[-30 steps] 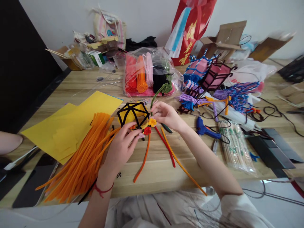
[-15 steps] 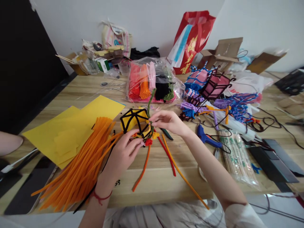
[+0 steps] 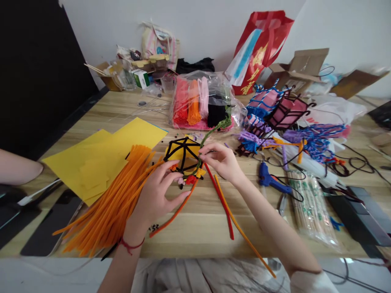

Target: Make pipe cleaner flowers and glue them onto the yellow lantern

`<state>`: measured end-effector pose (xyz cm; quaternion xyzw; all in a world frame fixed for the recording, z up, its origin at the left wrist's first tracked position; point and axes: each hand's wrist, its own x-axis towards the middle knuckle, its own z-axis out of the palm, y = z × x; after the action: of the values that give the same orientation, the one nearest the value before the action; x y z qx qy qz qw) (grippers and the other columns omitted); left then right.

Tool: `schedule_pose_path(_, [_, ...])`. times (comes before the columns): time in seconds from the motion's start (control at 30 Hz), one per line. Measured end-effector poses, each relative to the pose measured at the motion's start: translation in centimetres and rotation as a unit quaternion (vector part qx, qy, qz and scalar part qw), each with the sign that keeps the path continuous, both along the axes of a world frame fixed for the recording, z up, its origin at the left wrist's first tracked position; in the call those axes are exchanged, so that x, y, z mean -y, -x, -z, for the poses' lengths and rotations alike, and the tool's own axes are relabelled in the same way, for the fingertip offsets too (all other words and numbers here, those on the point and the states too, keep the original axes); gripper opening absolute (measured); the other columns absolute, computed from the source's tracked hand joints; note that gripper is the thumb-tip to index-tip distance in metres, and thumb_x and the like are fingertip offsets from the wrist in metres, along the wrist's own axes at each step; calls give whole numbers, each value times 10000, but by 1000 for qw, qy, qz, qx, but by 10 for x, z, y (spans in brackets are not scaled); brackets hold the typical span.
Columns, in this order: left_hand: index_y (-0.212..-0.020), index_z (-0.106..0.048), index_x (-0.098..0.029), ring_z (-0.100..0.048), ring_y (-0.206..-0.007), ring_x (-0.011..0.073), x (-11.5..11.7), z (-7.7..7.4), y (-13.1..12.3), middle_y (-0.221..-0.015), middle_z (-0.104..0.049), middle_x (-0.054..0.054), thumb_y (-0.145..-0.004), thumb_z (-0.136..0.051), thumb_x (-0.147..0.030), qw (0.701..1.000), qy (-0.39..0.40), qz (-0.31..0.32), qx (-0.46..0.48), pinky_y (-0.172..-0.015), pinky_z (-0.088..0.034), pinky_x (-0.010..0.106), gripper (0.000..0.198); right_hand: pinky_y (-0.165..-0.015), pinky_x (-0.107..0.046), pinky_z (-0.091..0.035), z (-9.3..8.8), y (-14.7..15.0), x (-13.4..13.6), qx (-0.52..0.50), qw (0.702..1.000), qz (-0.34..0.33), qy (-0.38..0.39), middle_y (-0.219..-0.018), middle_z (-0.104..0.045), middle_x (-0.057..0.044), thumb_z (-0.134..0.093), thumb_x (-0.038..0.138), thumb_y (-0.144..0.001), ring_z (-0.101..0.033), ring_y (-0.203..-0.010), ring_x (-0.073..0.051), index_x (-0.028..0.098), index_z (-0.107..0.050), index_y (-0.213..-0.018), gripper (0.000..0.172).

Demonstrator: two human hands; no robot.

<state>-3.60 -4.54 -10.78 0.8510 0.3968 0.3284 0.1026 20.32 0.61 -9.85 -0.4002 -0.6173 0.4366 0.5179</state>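
A small yellow lantern with a black pipe-cleaner frame [image 3: 181, 152] sits on the wooden table [image 3: 207, 219]. Little red and yellow pipe-cleaner flowers [image 3: 194, 176] hang at its near side. My right hand [image 3: 220, 161] pinches a green pipe cleaner [image 3: 214, 131] that arcs up and away from the lantern. My left hand [image 3: 159, 194] has its fingers curled at the flowers and the lantern's lower edge, touching an orange pipe cleaner [image 3: 171, 215]. Loose red [image 3: 220, 203] and orange [image 3: 244, 236] pipe cleaners lie below my right hand.
A heap of orange pipe cleaners [image 3: 113, 203] lies on yellow paper sheets [image 3: 100, 156] at left. A bag of coloured pipe cleaners [image 3: 201, 99], finished lanterns [image 3: 281, 110], a blue glue gun [image 3: 271, 181], bagged sticks [image 3: 308, 199] and boxes crowd the back and right. Another person's arm [image 3: 18, 167] rests far left.
The green pipe cleaner has swung from upright to leaning right. My left hand's fingers spread lower by the flowers, and the orange stem lies flatter. The view shifted slightly.
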Motion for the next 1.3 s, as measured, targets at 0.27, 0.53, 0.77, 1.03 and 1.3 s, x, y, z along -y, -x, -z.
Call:
schedule_pose_path(0.27, [-989, -664, -168, -568, -1099, 324, 12, -7, -29, -1223, -644, 158, -849, -738, -356, 982, -145, -116, -22, -963, -463, 468, 246, -527, -230, -548, 1, 10, 14, -26, 997, 50, 59, -838, -729, -16, -823, 382, -731, -635, -588, -112, 219, -757, -886, 234])
schedule_pose_path(0.53, [-1002, -677, -166, -610, -866, 217, 9, -25, -41, -899, -717, 52, -952, -586, -262, 989, 63, -110, 80, -803, -484, 344, 141, -598, -278, -637, 1, 24, 31, -68, 988, 62, 125, -838, -780, -38, -870, 420, -661, -703, -569, -138, 203, -770, -818, 286])
schedule_pose_path(0.77, [-889, -718, -178, -592, -734, 155, 3, -35, -40, -908, -700, 35, -891, -648, -189, 977, 154, -121, 88, -681, -442, 274, 71, -616, -291, -661, 0, 34, 47, -88, 982, 72, 149, -817, -769, -23, -863, 441, -676, -726, -591, -156, 205, -743, -853, 318])
schedule_pose_path(1.03, [-870, -710, -175, -479, -566, 133, 9, -42, -44, -624, -568, -30, -843, -689, -231, 947, 262, -157, 97, -590, -369, 266, 66, -633, -293, -653, 0, 33, 56, -13, 997, 53, 57, -866, -744, -41, -649, 334, -915, -763, -687, -178, 214, -706, -1027, 174])
schedule_pose_path(1.3, [-825, -690, -206, -455, -553, 132, 10, -34, -42, -609, -538, -35, -818, -670, -294, 949, 258, -134, 127, -567, -352, 267, 91, -766, -318, -579, 7, 15, 53, 336, 863, 174, -335, -965, -739, -101, -556, 158, -977, -705, -880, -202, 220, -719, -1138, 237])
